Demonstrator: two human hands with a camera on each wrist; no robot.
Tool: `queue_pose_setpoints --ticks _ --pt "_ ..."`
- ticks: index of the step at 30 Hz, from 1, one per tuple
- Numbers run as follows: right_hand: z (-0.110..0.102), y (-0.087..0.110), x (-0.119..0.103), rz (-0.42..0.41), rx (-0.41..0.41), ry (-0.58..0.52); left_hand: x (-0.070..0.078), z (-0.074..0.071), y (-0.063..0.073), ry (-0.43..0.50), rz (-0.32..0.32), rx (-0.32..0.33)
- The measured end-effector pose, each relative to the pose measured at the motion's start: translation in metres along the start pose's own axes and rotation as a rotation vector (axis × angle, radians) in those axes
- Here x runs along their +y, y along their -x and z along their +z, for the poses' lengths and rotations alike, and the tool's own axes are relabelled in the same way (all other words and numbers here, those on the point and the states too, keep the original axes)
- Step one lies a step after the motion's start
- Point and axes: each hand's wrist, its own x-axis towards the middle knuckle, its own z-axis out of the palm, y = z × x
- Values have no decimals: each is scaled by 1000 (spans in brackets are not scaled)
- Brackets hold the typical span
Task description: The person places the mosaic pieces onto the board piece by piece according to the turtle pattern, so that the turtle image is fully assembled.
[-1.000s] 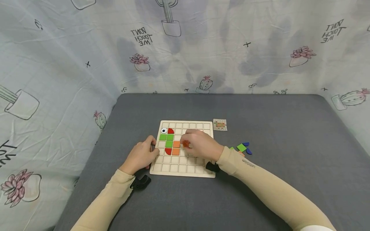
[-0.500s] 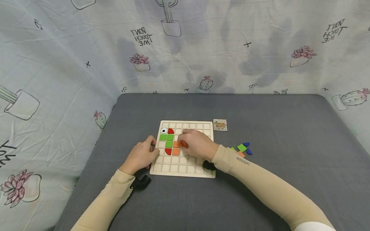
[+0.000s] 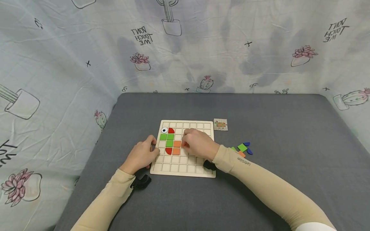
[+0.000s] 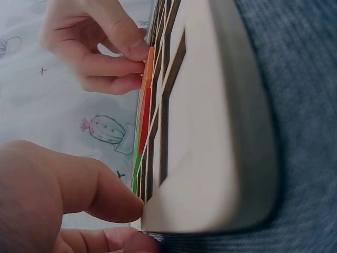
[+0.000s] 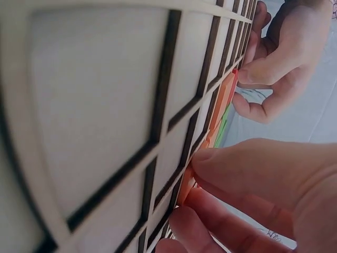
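Board (image 3: 183, 159) lying on a table (image 3: 289, 154), tiles (image 3: 169, 144) sitting in it toward ten o'clock, card (image 3: 221, 124) resting beside it at two, loose pieces (image 3: 242, 147) lying at three, curtain (image 3: 219, 48) hanging behind at twelve

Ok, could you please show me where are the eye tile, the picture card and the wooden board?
Eye tile (image 3: 164, 130): head view, on its black dot.
Picture card (image 3: 221, 124): head view, middle of its printed side.
Wooden board (image 3: 174, 167): head view, on a bare square near its bottom edge.
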Motion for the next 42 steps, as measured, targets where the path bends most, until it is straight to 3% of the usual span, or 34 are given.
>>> queue_pose_setpoints --ticks 14,21,42 --pt "-5 7 3 2 17 -18 1 1 0 -1 1 7" --pt "-14 15 1 41 39 -33 1 0 1 -4 -4 7" --pt "-44 71 13 122 136 -56 1 0 1 -1 -5 -5"
